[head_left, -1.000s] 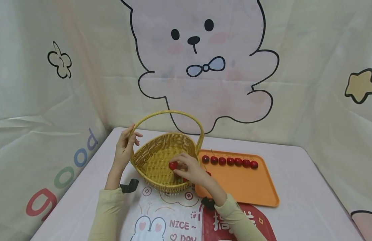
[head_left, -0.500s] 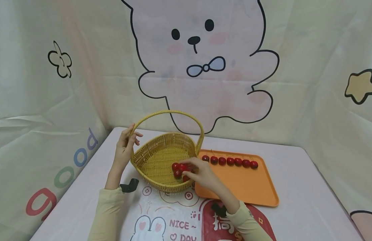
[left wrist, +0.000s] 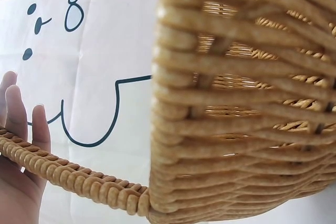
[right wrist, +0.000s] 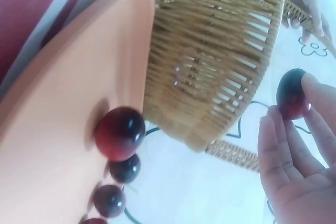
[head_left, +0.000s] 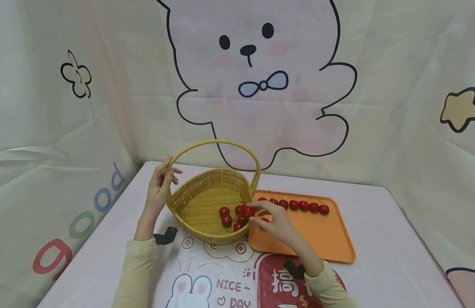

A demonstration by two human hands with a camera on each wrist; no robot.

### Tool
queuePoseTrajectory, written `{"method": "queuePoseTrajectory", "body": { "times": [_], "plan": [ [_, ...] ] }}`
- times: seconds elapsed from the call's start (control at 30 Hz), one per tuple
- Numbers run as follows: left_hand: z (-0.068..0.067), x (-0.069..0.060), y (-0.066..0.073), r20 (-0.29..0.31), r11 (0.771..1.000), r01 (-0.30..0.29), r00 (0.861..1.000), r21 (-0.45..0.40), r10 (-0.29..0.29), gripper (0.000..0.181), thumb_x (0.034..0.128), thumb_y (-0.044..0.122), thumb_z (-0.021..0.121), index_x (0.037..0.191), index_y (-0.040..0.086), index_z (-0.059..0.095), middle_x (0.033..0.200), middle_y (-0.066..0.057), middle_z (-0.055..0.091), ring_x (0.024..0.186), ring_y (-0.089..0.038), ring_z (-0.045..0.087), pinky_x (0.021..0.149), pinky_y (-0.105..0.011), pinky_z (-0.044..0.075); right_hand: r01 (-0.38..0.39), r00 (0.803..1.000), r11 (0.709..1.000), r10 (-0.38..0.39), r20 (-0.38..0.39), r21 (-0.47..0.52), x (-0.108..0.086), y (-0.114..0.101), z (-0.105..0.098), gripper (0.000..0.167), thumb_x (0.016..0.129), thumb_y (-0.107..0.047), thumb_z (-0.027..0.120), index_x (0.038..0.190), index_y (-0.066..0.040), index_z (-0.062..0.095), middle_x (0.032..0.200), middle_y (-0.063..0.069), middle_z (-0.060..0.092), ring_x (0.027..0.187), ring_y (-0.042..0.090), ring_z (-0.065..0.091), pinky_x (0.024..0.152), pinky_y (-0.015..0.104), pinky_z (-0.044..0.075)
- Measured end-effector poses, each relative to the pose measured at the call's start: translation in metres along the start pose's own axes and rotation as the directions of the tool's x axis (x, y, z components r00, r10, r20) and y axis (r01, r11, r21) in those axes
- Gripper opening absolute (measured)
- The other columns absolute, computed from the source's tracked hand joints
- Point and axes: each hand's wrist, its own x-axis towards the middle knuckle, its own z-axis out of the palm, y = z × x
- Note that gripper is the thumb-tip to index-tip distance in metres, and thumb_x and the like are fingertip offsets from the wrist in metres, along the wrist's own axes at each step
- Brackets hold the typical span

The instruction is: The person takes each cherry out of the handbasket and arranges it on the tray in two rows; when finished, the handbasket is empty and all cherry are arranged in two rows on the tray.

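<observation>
A yellow woven basket (head_left: 200, 201) leans with its mouth toward me, its tall handle (head_left: 222, 141) arching over it. My left hand (head_left: 158, 188) holds the left side of that handle; the left wrist view shows its fingers (left wrist: 17, 116) behind the woven band. At the basket's right rim, my right hand (head_left: 274, 220) pinches a dark red cherry (right wrist: 292, 95) between thumb and fingertips. Several more cherries (head_left: 226, 220) lie in the basket's lower right. An orange tray (head_left: 314, 239) on the right bears a row of cherries (head_left: 304, 206) along its far edge, plus another cherry (right wrist: 120, 133) near the basket.
The tray's left edge sits close against the basket. A white cloth with printed drawings covers the table (head_left: 380, 239). Behind it hangs a backdrop (head_left: 256, 115) with a cartoon bear.
The right hand has moved rightward from inside the basket to its right rim, a cherry in its fingers, uncovering the cherries in the basket. Left hand and basket have stayed put.
</observation>
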Motion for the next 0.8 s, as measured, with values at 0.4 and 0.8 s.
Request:
{"method": "queuePoseTrajectory", "body": {
  "times": [0.4, 0.8],
  "plan": [
    [0.001, 0.001, 0.000, 0.005, 1.000, 0.011, 1.000, -0.017, -0.011, 0.042, 0.0955, -0.007, 0.039, 0.136, 0.004, 0.038, 0.095, 0.015, 0.061, 0.069, -0.013, 0.051, 0.066, -0.015, 0.042, 0.015, 1.000, 0.995, -0.013, 0.024, -0.094, -0.015, 0.045, -0.017, 0.032, 0.082, -0.014, 0.069, 0.113, -0.013, 0.063, 0.107, 0.000, 0.065, 0.091, 0.016, 0.060, 0.073, 0.035, 0.053],
    [-0.001, 0.000, 0.000, 0.005, 1.000, 0.000, 1.000, -0.005, 0.001, 0.042, 0.0953, -0.007, 0.038, 0.136, 0.004, 0.039, 0.095, 0.016, 0.061, 0.069, -0.014, 0.051, 0.067, -0.015, 0.043, -0.116, 0.990, 0.975, 0.129, 0.059, -0.187, -0.020, 0.061, -0.038, 0.031, 0.081, -0.016, 0.071, 0.111, -0.016, 0.064, 0.104, -0.003, 0.064, 0.092, 0.017, 0.060, 0.076, 0.038, 0.053]
  ]
}}
